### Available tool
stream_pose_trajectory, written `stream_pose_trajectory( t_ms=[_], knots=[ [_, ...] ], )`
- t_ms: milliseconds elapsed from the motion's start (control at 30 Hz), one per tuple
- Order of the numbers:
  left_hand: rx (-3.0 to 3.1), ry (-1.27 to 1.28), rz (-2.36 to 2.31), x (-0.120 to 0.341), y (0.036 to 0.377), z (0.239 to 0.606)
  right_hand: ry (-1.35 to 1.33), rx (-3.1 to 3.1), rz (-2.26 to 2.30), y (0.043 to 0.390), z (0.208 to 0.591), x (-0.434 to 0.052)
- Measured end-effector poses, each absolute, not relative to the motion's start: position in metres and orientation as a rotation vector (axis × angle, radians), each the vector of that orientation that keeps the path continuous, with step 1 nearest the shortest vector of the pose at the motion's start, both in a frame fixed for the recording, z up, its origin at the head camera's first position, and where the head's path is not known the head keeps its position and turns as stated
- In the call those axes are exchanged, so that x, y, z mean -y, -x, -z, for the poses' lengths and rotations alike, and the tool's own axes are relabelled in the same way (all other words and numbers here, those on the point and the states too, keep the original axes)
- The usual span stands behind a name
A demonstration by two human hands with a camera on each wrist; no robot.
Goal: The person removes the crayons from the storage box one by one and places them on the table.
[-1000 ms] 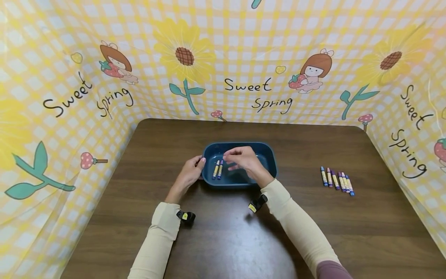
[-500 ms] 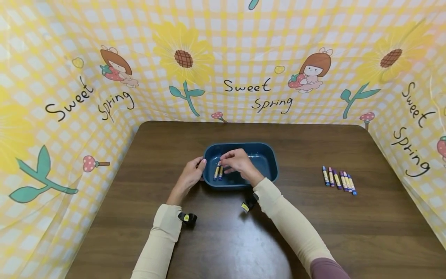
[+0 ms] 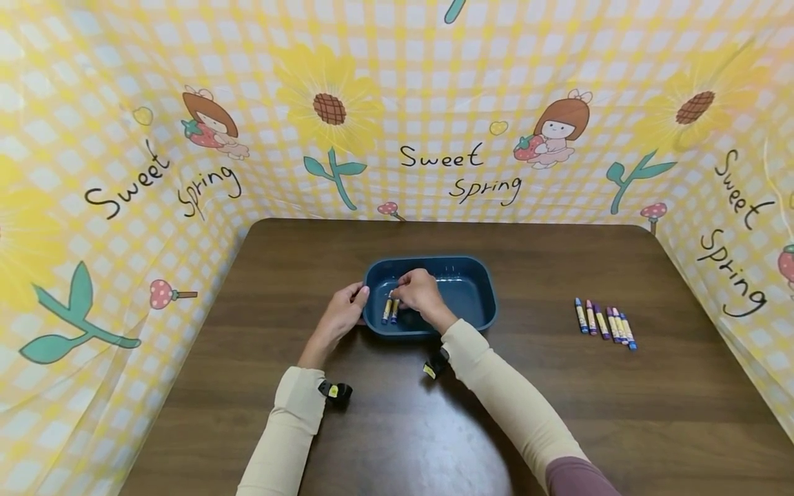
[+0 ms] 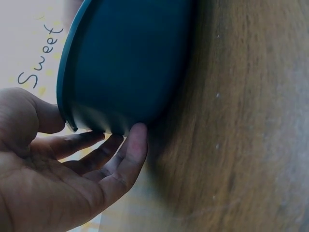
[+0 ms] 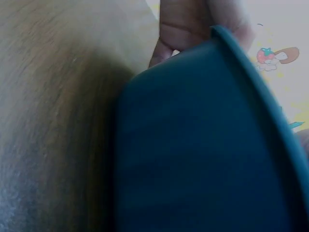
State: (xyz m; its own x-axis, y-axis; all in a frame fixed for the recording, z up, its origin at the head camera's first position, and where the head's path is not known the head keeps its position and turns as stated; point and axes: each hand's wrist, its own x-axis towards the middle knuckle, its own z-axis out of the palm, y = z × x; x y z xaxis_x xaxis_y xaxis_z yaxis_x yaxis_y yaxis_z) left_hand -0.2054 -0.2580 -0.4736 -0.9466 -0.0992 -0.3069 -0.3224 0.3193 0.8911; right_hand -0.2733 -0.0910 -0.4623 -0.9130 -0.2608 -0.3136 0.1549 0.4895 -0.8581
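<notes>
A dark blue rectangular tray (image 3: 462, 260) stands on the table. My left hand (image 3: 338, 313) grips its left end; in the left wrist view the thumb is at the rim and the fingers lie against the outer wall. Two crayons with yellowish wrappers lie side by side at the left inside the tray. My right hand (image 3: 420, 291) reaches over the front rim and pinches the upper end of the right-hand crayon (image 3: 394, 313); its fingers partly cover that end. The left-hand crayon (image 3: 386, 312) lies just beside it. In the right wrist view the tray wall hides the fingertips.
A row of several crayons (image 3: 600, 324), blue, pink and purple, lies on the brown wooden table (image 3: 527, 399) to the right of the tray. A yellow checked cloth (image 3: 446, 83) encloses the table's back and sides.
My right hand has moved left and down inside the tray onto the crayons, and its fingers have drawn together. The left hand has stayed on the tray's end.
</notes>
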Motion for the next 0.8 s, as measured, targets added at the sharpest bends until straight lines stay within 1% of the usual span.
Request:
stream_pose_trajectory(
  t_ms=[200, 467, 700, 800],
  knots=[
    [-2.401, 0.372, -1.703, 0.258, 0.206, 0.477, 0.11, -2.404, 1.336, 0.273, 0.467, 0.094],
    [-2.416, 0.354, -1.718, 0.259, 0.207, 0.478, 0.29, -2.614, 1.024, 0.273, 0.471, 0.1],
    [-2.41, 0.367, -1.709, 0.259, 0.206, 0.477, 0.337, -2.606, 1.019, 0.27, 0.473, 0.102],
    [-2.409, 0.373, -1.691, 0.259, 0.205, 0.478, 0.414, -2.599, 1.02, 0.267, 0.474, 0.101]
  ],
)
